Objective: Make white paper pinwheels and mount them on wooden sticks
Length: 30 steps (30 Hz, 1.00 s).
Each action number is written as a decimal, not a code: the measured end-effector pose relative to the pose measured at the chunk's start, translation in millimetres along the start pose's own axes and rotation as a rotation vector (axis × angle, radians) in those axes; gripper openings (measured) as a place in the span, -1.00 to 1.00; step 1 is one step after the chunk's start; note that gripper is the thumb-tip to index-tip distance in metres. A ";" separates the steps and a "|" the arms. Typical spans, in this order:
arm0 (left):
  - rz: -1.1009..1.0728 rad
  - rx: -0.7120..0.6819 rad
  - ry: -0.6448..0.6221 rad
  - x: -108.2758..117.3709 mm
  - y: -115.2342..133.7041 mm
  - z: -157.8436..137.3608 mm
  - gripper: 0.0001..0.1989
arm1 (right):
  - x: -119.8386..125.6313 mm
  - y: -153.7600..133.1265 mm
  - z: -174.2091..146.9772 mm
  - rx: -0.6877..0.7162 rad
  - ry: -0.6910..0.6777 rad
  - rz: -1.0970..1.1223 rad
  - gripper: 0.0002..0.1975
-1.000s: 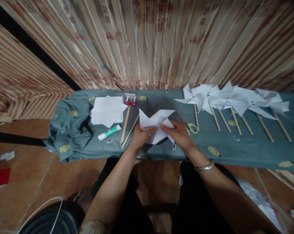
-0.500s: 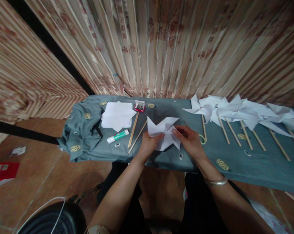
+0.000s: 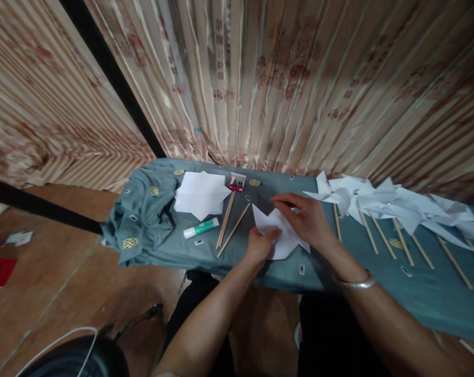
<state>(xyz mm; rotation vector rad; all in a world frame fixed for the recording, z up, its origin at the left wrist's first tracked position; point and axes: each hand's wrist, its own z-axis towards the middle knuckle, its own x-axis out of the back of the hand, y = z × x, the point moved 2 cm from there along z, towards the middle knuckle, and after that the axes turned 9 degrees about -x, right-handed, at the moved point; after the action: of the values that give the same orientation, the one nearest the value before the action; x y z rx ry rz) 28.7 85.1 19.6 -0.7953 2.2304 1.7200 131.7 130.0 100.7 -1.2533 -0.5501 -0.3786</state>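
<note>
Curtain (image 3: pixel 276 104) hangs across the upper frame behind the grey-blue cloth (image 3: pixel 197 256). Just below centre, folded paper (image 3: pixel 285 243) extends rightward from my left hand (image 3: pixel 260 245), gripped with the thumb on top. My right hand (image 3: pixel 305 217) bends over the paper's upper edge, the red box (image 3: pixel 237 183) lying left of its fingertips; whether they pinch anything, I can't tell.

- Long table (image 3: pixel 382 277), draped in a grey-green tablecloth (image 3: pixel 140 209) with yellow pineapple prints, bunched up at the left end.
- Stack of white paper (image 3: pixel 201 193), towards the far left corner.
- Open red box (image 3: pixel 235 189) of small metal pins (image 3: pixel 238 183), near the far edge.
- Glue stick (image 3: pixel 201 228) and wooden sticks (image 3: pixel 226 220), closer to the near edge.
- Overlapping paper pinwheels (image 3: pixel 392 201), along the far edge's right half, handles towards the near edge.
</note>
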 end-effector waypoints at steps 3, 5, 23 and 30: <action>-0.028 -0.001 0.003 -1.1 2.0 1.1 -0.80 | -26.0 -18.8 38.0 0.138 -0.242 -0.214 -0.77; -0.041 -0.001 0.005 -1.0 2.4 1.5 -0.82 | -44.9 -24.7 62.9 0.203 -0.317 -0.435 -0.73; -0.113 0.052 0.003 9.9 4.4 7.3 -0.80 | -115.8 -18.6 133.2 0.320 -0.452 -0.972 -0.68; -0.118 0.058 0.006 10.6 5.0 12.9 -0.80 | -125.6 -10.4 147.3 0.318 -0.452 -0.859 -0.69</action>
<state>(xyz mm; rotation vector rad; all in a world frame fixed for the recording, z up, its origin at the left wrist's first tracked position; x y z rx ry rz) 15.2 95.1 14.9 -0.9013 2.1794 1.5943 -3.1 265.2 66.6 -0.7352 -1.4866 -0.6902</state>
